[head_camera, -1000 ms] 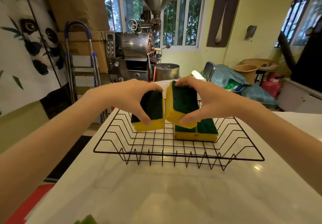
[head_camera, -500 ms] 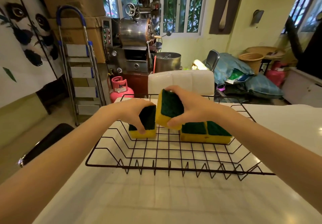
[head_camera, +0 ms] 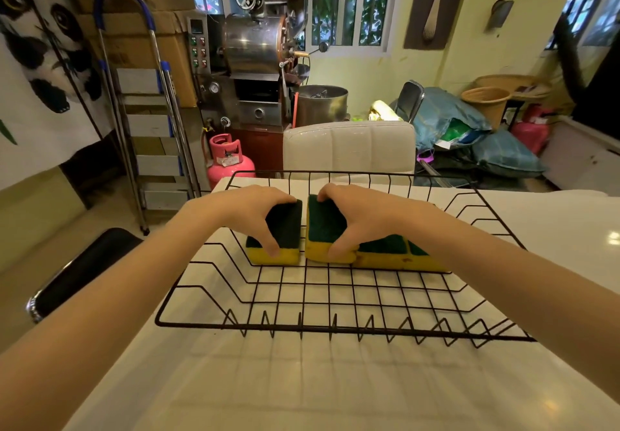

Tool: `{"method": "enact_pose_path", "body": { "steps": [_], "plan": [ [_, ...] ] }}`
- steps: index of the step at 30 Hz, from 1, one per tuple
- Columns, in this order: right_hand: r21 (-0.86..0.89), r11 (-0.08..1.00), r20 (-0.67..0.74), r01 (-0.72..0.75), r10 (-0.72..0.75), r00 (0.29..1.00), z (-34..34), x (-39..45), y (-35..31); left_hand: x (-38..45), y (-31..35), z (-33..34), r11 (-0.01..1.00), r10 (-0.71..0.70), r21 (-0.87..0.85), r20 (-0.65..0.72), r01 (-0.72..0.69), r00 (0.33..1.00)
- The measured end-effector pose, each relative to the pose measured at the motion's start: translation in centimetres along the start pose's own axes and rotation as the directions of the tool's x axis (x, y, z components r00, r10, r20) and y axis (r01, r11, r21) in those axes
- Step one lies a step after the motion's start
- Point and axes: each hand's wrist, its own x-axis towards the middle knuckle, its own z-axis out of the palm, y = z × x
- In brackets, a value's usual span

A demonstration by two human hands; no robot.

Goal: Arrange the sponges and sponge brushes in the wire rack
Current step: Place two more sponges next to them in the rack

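A black wire rack (head_camera: 335, 325) sits on the white table (head_camera: 302, 380). My left hand (head_camera: 248, 211) grips a yellow-and-green sponge (head_camera: 285, 226) that rests tilted on the rack floor, green side facing me. Beside it, my right hand (head_camera: 359, 211) grips a second yellow-and-green sponge (head_camera: 323, 226), its lower edge down on the rack. Two more sponges (head_camera: 392, 253) lie flat side by side in the rack, just right of the second one and partly hidden by my right wrist. No sponge brush shows.
A white chair back (head_camera: 349, 147) stands beyond the table's far edge. A pink gas cylinder (head_camera: 228, 160), a stepladder (head_camera: 147, 122) and a metal roasting machine (head_camera: 258, 61) fill the room's left and middle. Bags and baskets pile up at the right.
Both hands have lowered their sponges from above the rack down onto its floor, side by side. The view tilted down and moved closer to the rack.
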Motion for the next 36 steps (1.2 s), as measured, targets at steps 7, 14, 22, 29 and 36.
{"method": "enact_pose_path", "body": {
  "steps": [7,14,22,29,36],
  "plan": [
    [-0.032,0.999,-0.004,-0.003,0.003,1.000,0.9,0.3,-0.3,-0.1,0.4,0.2,1.000,0.019,0.011,-0.015,-0.019,1.000],
    [-0.247,0.969,-0.029,-0.005,-0.002,1.000,1.3,0.6,-0.7,0.0,0.7,0.3,1.000,0.017,0.027,-0.005,-0.017,1.000],
    [-0.227,0.973,0.004,-0.029,0.031,1.000,1.5,0.3,-1.1,-0.8,1.9,0.6,0.998,-0.009,0.062,0.010,0.009,1.000],
    [-0.080,0.995,-0.030,-0.052,0.050,0.998,0.4,-2.9,-1.4,-3.7,3.4,0.5,0.993,0.029,-0.111,-0.093,-0.039,0.995],
    [0.112,0.994,-0.164,-0.011,0.029,0.986,-0.9,-7.8,-3.8,-8.8,5.9,0.9,0.959,0.106,-0.217,-0.327,-0.184,0.939]
  ]
}}
